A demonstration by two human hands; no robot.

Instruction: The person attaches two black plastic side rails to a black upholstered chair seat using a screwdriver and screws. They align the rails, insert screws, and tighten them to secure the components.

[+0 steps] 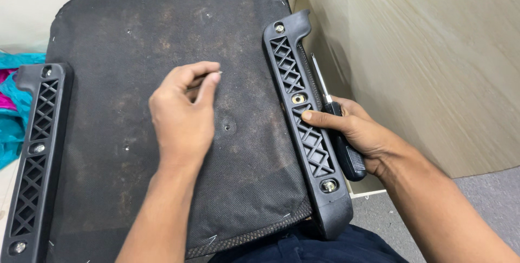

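Observation:
An upturned chair seat covered in dark, stained fabric lies across my lap. A black plastic bracket with a lattice pattern runs along its right edge, and a matching bracket runs along the left edge. My left hand hovers over the middle of the seat and pinches a small screw between thumb and forefinger. My right hand holds a black-handled screwdriver beside the right bracket, with its thumb resting on the lattice. The screwdriver's metal shaft points away from me.
A light wood-grain panel stands close on the right. Teal and pink cloth lies at the left. Grey carpet shows at lower right. Several bolts sit in the brackets, and small holes dot the seat fabric.

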